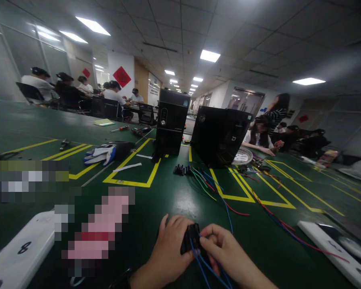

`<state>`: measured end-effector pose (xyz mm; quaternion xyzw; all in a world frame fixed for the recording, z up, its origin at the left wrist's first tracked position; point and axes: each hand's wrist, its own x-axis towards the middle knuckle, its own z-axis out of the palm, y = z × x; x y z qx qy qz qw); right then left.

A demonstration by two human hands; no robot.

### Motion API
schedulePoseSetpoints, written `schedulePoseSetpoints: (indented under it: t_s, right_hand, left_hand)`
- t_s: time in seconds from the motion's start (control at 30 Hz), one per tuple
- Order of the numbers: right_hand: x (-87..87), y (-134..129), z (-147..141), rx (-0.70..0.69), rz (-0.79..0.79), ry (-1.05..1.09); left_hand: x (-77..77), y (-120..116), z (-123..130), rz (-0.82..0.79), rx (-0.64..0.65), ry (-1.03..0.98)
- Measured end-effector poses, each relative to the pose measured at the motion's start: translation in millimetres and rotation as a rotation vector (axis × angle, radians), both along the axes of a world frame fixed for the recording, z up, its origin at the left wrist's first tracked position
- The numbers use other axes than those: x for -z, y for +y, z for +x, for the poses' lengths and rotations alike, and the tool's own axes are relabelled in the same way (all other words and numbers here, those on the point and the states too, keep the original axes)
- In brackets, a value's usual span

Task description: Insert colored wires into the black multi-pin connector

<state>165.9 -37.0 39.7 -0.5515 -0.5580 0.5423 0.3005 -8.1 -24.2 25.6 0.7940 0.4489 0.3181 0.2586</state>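
My left hand (172,243) is closed around a small black terminal block (193,233) just above the green table, at the bottom middle. Blue wires (202,265) run from the block down toward the lower edge of the view. At the block's right side, my right hand (224,251) pinches one blue wire close to where it meets the block. Whether that wire's end is inside the block is hidden by the fingers. Farther forward lie more black terminal blocks (183,170) beside loose green, red and blue wires (205,180).
Two black computer cases (173,120) stand ahead on the green table (156,204), marked with yellow tape. Work gloves (106,152), a screwdriver (119,129) and paper strips lie left. White numbered devices (24,249) flank me. A person (260,136) sits across at right, near a white basket (243,155).
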Motion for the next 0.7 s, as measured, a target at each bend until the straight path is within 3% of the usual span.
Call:
schedulePoseSetpoints:
  t_s: [0.2, 0.4, 0.7]
  right_hand:
    - [-2.2, -0.3, -0.3, 0.065, 0.002, 0.023]
    - [-1.3, -4.3, -0.5, 0.001, 0.017, 0.010]
    - [-11.8, 1.4, 11.0, -0.040, 0.036, -0.236]
  left_hand:
    - [8.9, 3.2, 1.6, 0.005, -0.047, 0.004]
    - [10.0, 3.2, 1.1, 0.008, -0.056, -0.005]
    - [5.6, 3.0, 0.6, -0.011, -0.061, -0.019]
